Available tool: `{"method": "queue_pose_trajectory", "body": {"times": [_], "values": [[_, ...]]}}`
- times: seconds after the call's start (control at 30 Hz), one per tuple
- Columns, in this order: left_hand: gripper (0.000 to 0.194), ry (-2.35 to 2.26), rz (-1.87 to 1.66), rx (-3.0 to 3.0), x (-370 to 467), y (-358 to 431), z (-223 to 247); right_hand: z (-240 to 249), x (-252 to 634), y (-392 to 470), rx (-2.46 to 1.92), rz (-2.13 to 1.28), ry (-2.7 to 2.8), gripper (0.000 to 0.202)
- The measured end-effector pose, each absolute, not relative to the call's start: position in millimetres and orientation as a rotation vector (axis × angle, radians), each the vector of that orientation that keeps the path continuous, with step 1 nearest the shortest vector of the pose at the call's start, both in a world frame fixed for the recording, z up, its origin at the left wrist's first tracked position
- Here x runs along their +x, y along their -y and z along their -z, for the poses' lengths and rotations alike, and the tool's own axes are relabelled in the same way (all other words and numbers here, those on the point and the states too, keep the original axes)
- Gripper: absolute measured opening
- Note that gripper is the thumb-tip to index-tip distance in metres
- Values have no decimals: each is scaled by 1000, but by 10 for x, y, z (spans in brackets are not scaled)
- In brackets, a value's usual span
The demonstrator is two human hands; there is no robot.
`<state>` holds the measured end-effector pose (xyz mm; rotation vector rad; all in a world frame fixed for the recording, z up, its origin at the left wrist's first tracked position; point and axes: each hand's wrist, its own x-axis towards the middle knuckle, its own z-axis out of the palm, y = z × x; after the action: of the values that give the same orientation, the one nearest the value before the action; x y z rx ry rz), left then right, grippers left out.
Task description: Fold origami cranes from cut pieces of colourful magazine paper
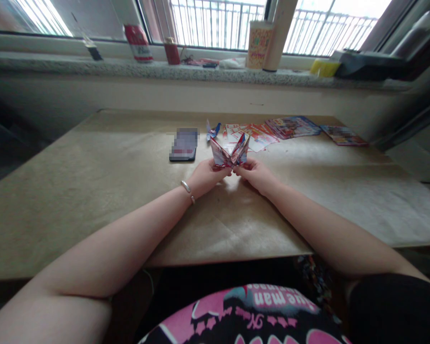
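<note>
A folded piece of printed glossy paper [220,155], an origami shape with two raised points spread in a V, is held just above the table. My left hand [211,174], with a silver bangle at the wrist, pinches its lower left side. On the lower right side, my right hand [252,173] pinches it between thumb and fingers. Both thumbs nearly meet at the bottom middle of the paper. Behind it stands a smaller blue and white folded paper figure [213,131]. The fingers under the paper are partly hidden.
A phone [184,144] lies left of my hands on the beige table [93,191]. Printed leaflets [251,136] and stacked booklets [292,126] lie at the back right, with another booklet [344,135] beyond. A can [138,44] and a patterned cup [259,45] stand on the windowsill.
</note>
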<state>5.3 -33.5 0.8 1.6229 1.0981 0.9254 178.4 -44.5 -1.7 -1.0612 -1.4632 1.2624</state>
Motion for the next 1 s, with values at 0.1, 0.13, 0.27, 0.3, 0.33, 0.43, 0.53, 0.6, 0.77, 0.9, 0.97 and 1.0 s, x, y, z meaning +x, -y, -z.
{"method": "queue_pose_trajectory", "body": {"times": [0.1,0.13,0.27,0.3,0.33,0.43,0.53,0.6,0.77,0.9,0.97,1.0], "values": [[27,-1081,-966,1644,49,325,5,14,1782,445,-1100,-1256,1418,31],[27,-1065,-972,1652,48,320,13,15,1784,443,-1105,-1255,1417,30],[27,-985,-967,1629,44,303,42,47,1802,417,-1138,-1240,1447,27],[27,-968,-974,1620,45,303,45,62,1808,409,-1158,-1224,1456,26],[27,-955,-978,1620,47,305,46,78,1813,403,-1178,-1201,1471,25],[25,-960,-961,1685,57,320,43,119,1822,401,-1184,-1116,1576,21],[21,-995,-926,1787,69,341,41,125,1821,421,-1160,-1053,1688,20],[19,-1018,-895,1847,77,350,43,108,1820,437,-1186,-1018,1745,18],[17,-990,-853,1917,76,345,63,57,1827,453,-1268,-1017,1820,10],[18,-924,-889,1883,51,324,83,54,1828,460,-1181,-983,1858,13],[18,-902,-975,1849,37,313,86,70,1825,466,-1180,-979,1867,14],[19,-892,-1020,1827,33,308,85,78,1823,468,-1184,-988,1869,14]]}}
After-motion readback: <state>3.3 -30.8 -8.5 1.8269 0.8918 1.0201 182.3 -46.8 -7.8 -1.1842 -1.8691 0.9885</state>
